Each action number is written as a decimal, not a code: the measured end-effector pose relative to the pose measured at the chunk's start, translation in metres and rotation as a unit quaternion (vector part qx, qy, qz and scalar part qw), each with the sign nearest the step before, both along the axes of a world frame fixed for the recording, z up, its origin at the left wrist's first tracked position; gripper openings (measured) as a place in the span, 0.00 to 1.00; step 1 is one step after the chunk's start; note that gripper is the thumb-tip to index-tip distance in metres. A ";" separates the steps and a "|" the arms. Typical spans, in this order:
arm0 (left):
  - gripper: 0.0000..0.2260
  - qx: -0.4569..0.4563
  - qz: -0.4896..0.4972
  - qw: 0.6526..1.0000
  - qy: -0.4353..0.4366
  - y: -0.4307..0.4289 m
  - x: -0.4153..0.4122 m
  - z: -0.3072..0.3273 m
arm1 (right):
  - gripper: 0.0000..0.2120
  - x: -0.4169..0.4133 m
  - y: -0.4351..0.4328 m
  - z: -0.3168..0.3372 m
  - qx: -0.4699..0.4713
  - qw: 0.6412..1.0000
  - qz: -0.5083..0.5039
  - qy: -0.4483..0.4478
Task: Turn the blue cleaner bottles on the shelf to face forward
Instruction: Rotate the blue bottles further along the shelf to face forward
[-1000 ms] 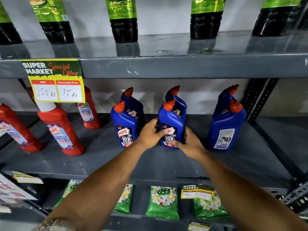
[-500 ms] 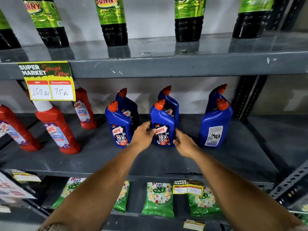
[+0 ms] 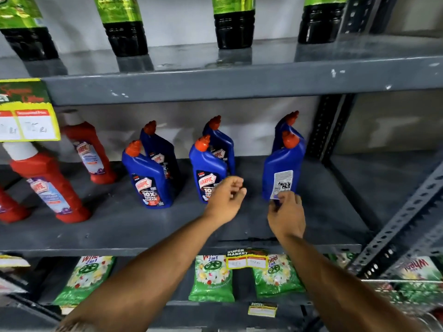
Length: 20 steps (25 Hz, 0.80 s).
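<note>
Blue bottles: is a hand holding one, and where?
The right hand touches the low front edge of the rightmost blue bottle, by its white back label; a firm hold cannot be told. The left hand holds nothing.

Right hand reaches to the rightmost blue bottle, fingertips touching its lower edge at the white back label; grip not closed round it. That bottle shows its back, w/ another blue bottle right behind. Left hand hangs loosely curled, holding nothing, just in front of the middle blue bottle, whose front label faces out. Further left of those fingers, a left blue bottle also faces front. Red bottles stand well left on the same grey shelf. Below the wrists: green packets & a yellow price tag.
</note>
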<state>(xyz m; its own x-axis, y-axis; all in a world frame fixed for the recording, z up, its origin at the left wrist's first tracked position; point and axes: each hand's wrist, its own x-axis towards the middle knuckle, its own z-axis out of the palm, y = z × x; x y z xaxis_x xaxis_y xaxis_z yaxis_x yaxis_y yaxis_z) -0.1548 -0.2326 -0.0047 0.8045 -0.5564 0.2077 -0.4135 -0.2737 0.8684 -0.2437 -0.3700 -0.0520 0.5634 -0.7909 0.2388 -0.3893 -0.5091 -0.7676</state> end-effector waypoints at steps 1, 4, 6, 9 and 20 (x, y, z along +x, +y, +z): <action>0.14 -0.002 -0.009 1.000 0.006 -0.016 0.004 0.006 | 0.14 -0.003 -0.006 0.001 -0.005 1.000 -0.020 -0.007; 0.22 0.010 -0.032 0.999 0.014 -0.057 0.013 0.028 | 0.22 -0.005 -0.025 0.006 0.021 0.998 -0.060 -0.019; 0.24 0.021 -0.060 0.998 0.005 -0.078 0.018 0.043 | 0.26 -0.004 -0.034 0.004 0.037 0.998 -0.048 -0.019; 0.17 0.013 -0.103 0.995 -0.004 -0.092 0.027 0.057 | 0.30 0.001 -0.036 0.001 0.031 0.999 -0.033 -0.002; 0.22 -0.005 -0.138 0.983 0.124 -0.098 0.039 0.061 | 0.56 0.020 -0.028 0.003 0.006 0.998 -0.038 0.053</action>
